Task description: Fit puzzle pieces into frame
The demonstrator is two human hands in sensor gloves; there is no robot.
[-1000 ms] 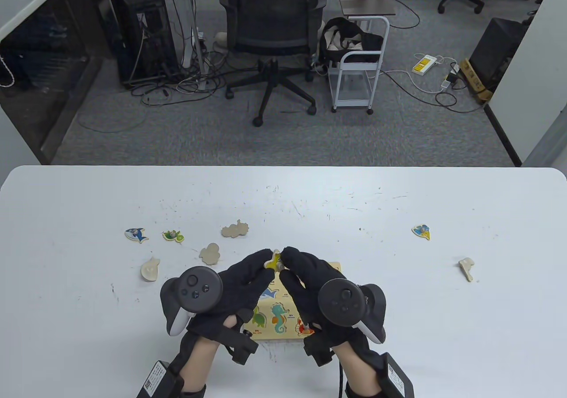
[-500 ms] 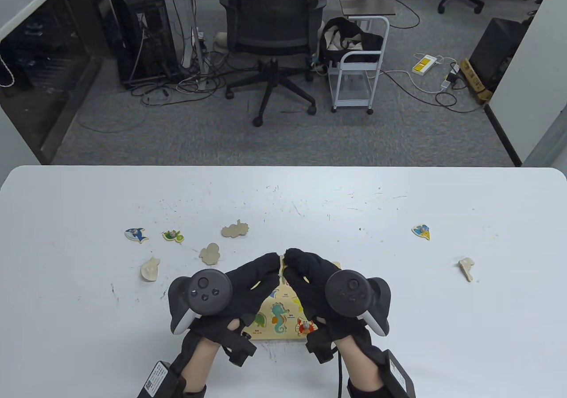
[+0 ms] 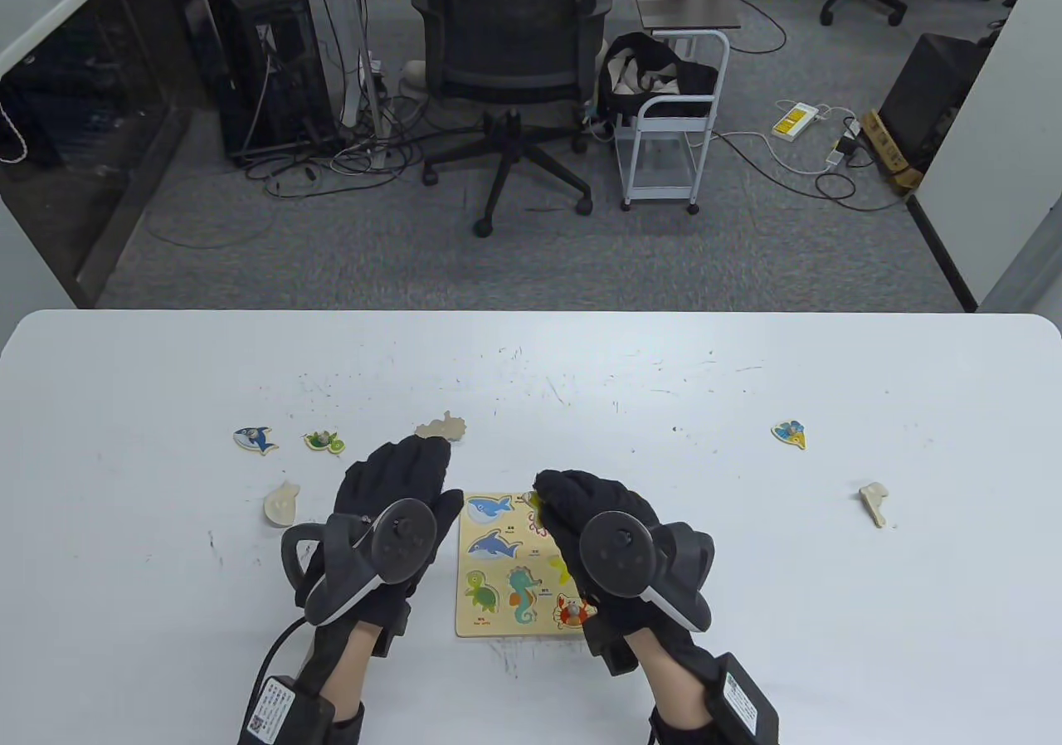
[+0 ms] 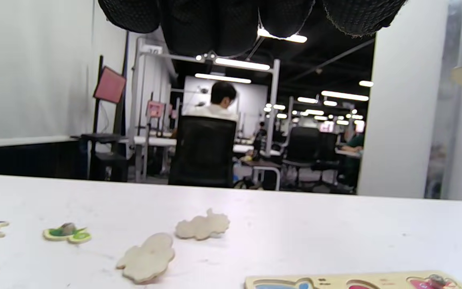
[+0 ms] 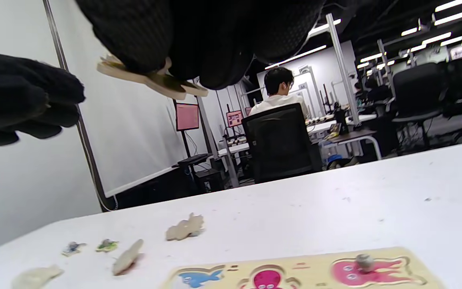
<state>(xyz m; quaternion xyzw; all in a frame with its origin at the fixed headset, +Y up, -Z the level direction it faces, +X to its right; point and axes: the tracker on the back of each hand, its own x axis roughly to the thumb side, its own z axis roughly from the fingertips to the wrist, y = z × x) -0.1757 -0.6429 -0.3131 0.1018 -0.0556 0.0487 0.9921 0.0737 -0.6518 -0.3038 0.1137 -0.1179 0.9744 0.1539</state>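
Observation:
The wooden puzzle frame (image 3: 498, 622) lies near the table's front edge, showing a whale, dolphin, turtle, seahorse and crab. My right hand (image 3: 552, 488) hovers over the frame's right half and pinches a yellow-edged puzzle piece (image 5: 150, 82) between thumb and fingers, above the board (image 5: 295, 275). My left hand (image 3: 406, 467) sits left of the frame with fingers stretched forward, holding nothing. It hides a plain wood piece (image 4: 146, 259) in the table view. Another face-down piece (image 3: 441, 427) lies just beyond its fingertips.
Loose pieces lie to the left: a blue shark (image 3: 255, 439), a green turtle (image 3: 323, 441) and a plain piece (image 3: 280, 503). To the right are a yellow-blue fish (image 3: 790, 434) and a plain piece (image 3: 874, 503). An office chair (image 3: 510, 40) stands beyond the table's far edge.
My left hand let go of the yellow piece and swung left off the frame, uncovering the board's left half. The right hand kept the piece and stayed over the frame.

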